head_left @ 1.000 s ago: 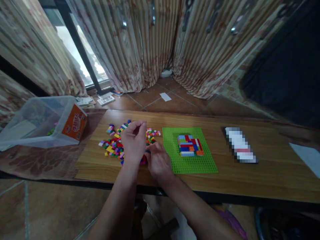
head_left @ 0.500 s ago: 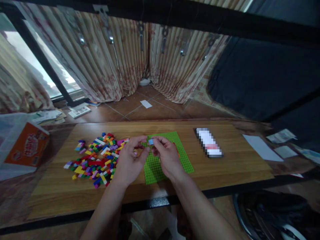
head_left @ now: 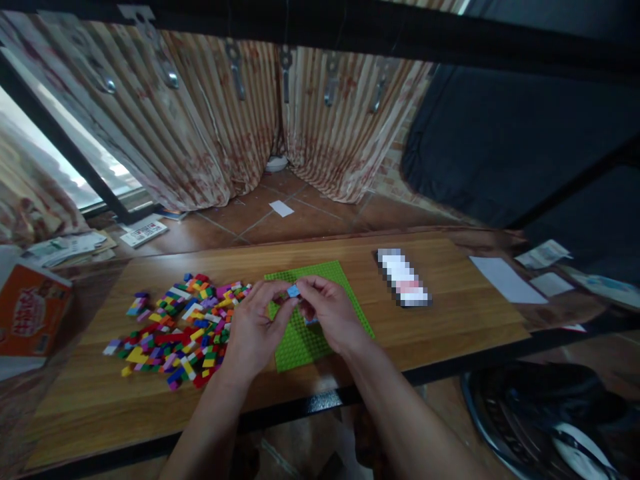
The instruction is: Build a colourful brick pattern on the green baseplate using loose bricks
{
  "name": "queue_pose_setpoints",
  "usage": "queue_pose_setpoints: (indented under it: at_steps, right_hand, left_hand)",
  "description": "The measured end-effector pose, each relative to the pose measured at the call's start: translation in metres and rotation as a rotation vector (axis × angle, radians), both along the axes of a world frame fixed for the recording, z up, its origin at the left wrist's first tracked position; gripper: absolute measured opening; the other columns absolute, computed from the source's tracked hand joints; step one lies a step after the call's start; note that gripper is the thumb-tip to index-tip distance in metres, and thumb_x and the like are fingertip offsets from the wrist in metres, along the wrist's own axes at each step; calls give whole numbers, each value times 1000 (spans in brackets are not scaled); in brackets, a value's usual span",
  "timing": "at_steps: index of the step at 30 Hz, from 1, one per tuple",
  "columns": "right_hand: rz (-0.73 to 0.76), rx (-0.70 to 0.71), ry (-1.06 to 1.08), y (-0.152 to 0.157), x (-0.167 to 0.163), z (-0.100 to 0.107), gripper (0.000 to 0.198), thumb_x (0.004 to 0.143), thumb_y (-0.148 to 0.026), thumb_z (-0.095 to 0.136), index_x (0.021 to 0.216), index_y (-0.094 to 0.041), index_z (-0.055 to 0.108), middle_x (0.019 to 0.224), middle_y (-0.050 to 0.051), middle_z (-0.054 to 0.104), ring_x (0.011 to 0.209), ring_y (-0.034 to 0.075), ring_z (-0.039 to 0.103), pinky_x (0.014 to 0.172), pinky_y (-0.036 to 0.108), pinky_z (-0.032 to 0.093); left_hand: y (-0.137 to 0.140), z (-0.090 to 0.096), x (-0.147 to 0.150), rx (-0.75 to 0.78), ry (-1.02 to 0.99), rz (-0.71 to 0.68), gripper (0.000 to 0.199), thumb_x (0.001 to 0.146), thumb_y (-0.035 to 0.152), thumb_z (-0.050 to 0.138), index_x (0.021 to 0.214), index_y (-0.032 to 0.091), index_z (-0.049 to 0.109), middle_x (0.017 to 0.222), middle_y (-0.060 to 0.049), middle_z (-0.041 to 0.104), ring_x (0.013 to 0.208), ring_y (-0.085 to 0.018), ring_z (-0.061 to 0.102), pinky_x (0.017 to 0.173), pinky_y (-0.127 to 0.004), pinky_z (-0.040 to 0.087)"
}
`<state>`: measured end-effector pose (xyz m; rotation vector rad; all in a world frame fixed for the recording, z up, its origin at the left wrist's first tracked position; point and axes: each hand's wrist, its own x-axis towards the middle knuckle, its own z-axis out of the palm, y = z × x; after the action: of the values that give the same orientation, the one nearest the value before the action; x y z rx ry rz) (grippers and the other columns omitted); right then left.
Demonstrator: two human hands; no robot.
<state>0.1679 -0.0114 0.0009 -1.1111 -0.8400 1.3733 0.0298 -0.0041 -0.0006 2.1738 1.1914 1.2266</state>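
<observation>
My left hand [head_left: 253, 327] and my right hand [head_left: 327, 313] meet above the green baseplate [head_left: 300, 343], fingertips pinched together on a small light blue brick [head_left: 293, 291]. The hands hide most of the baseplate and the bricks built on it; only a sliver of built bricks [head_left: 311, 321] shows under my right hand. A pile of several loose coloured bricks [head_left: 175, 323] lies on the wooden table [head_left: 450, 320] just left of my left hand.
A blurred white rectangular object [head_left: 403, 285] lies right of the baseplate. White paper sheets [head_left: 507, 280] sit at the table's right end. An orange box [head_left: 30, 313] stands at the far left. Curtains hang behind, over a tiled floor.
One second ago my hands were down at the brick pile. They have come together over the baseplate holding the light blue brick, and my view has swung to the right.
</observation>
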Motion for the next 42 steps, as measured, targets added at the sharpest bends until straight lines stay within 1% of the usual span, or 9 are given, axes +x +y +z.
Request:
queue_pose_setpoints:
  at_steps: [3, 6, 9, 12, 16, 21, 26, 34, 42]
  right_hand:
    - [-57, 9, -57, 2, 12, 0, 27, 71, -45, 72, 70, -19, 64, 58, -4, 61, 45, 6, 45, 42, 20, 31]
    - [-221, 21, -25, 7, 33, 1, 26, 69, -42, 73, 67, -19, 61, 62, -2, 66, 44, 5, 44, 43, 20, 32]
    - [-362, -4, 19, 12, 54, 4, 25, 65, -39, 76, 67, -19, 60, 61, -3, 66, 45, 5, 46, 43, 20, 32]
    - [-423, -20, 40, 14, 65, 7, 22, 65, -34, 75, 68, -18, 61, 61, -3, 66, 47, 5, 47, 44, 20, 33]
    - [-414, -39, 74, 14, 65, 8, 18, 65, -31, 74, 67, -18, 62, 61, -3, 66, 47, 5, 47, 44, 19, 32]
    - [-401, -52, 96, 14, 62, 10, 19, 63, -31, 75, 67, -17, 62, 60, -3, 66, 45, 4, 46, 43, 18, 31]
    - [-373, -46, 90, 15, 63, 11, 20, 65, -32, 75, 66, -18, 60, 60, -4, 65, 46, 4, 47, 44, 19, 31]
    - [-358, -58, 106, 16, 63, 9, 17, 67, -30, 73, 67, -18, 61, 59, -4, 65, 45, 4, 46, 43, 18, 31]
    - [-365, -69, 111, 17, 61, 10, 12, 70, -25, 70, 67, -17, 62, 58, -4, 64, 44, 3, 45, 43, 17, 31]
  left_hand:
    - [0, -2, 2, -9, 2, -17, 10, 87, 24, 61, 94, 20, 67, 88, -3, 68, 79, -16, 62, 75, -29, 50]
    - [-2, -9, 5, -31, 38, -34, 11, 86, 26, 64, 94, 21, 70, 93, -5, 69, 84, -18, 63, 79, -32, 50]
    - [-5, -18, 12, -30, 148, -53, 12, 84, 27, 67, 94, 25, 73, 96, -4, 70, 91, -21, 64, 86, -38, 47]
    - [-10, -25, 20, -20, 273, -64, 11, 82, 26, 70, 92, 28, 75, 96, -2, 71, 92, -22, 63, 88, -42, 42]
    - [-14, -29, 30, -32, 351, -50, 11, 82, 26, 69, 91, 28, 75, 96, -3, 72, 92, -23, 62, 90, -44, 39]
    - [-15, -34, 40, -50, 355, -8, 13, 79, 23, 72, 90, 28, 74, 97, -3, 72, 94, -24, 61, 96, -47, 35]
    - [-16, -37, 47, -56, 354, -1, 11, 79, 23, 72, 89, 26, 73, 100, -3, 72, 97, -25, 60, 99, -48, 34]
    - [-14, -33, 49, -52, 365, 60, 7, 78, 24, 72, 85, 25, 70, 95, -2, 71, 95, -25, 60, 99, -49, 33]
    - [-15, -34, 50, -33, 377, 61, 6, 79, 24, 73, 84, 25, 69, 94, -2, 71, 94, -25, 60, 100, -49, 32]
